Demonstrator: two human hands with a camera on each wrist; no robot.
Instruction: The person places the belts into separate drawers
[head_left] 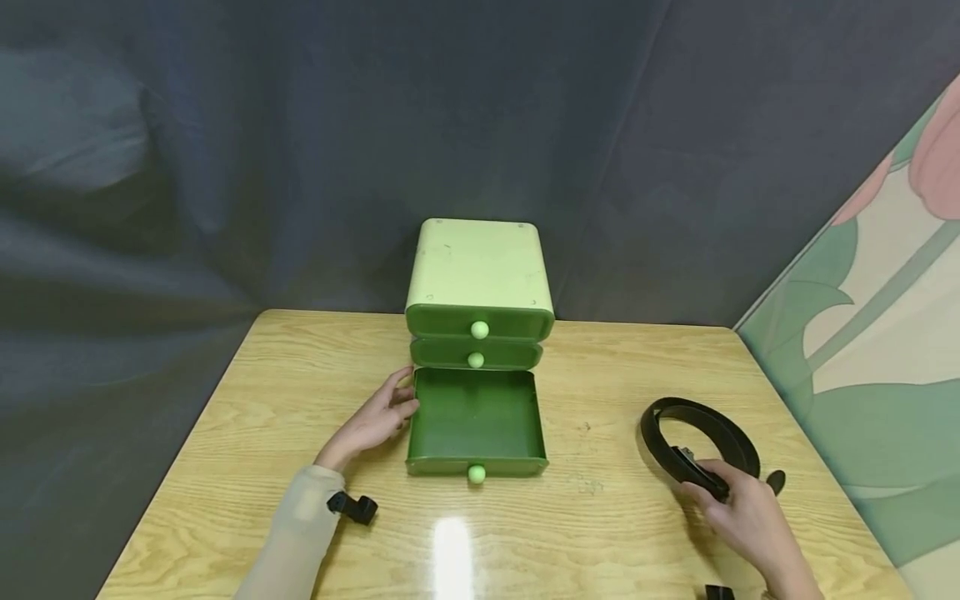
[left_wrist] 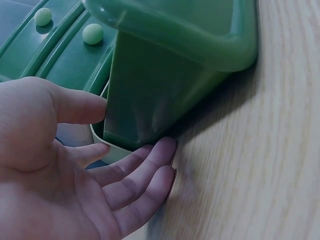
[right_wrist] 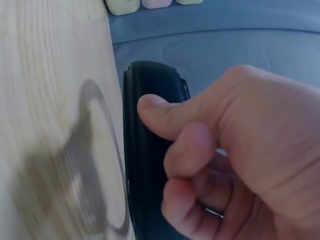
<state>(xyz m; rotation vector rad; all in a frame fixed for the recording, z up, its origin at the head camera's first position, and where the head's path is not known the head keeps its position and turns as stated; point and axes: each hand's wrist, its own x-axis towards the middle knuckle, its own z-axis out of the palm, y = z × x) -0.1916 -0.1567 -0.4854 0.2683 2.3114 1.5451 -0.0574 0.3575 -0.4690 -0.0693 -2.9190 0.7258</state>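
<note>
A coiled black belt is gripped by my right hand, its thumb and fingers pinching the band by the metal buckle. In the right wrist view the thumb presses on the black band, and a shadow falls on the wood beside it. My left hand is at the left side of a small green drawer cabinet. Its fingers are spread and relaxed beside the pulled-out bottom drawer, whose inside is bare. In the left wrist view the thumb lies against the drawer's side.
The cabinet's upper two drawers are closed, each with a round pale knob. All stands on a wooden table. Behind hangs a dark curtain; a flower-patterned cloth is at the right.
</note>
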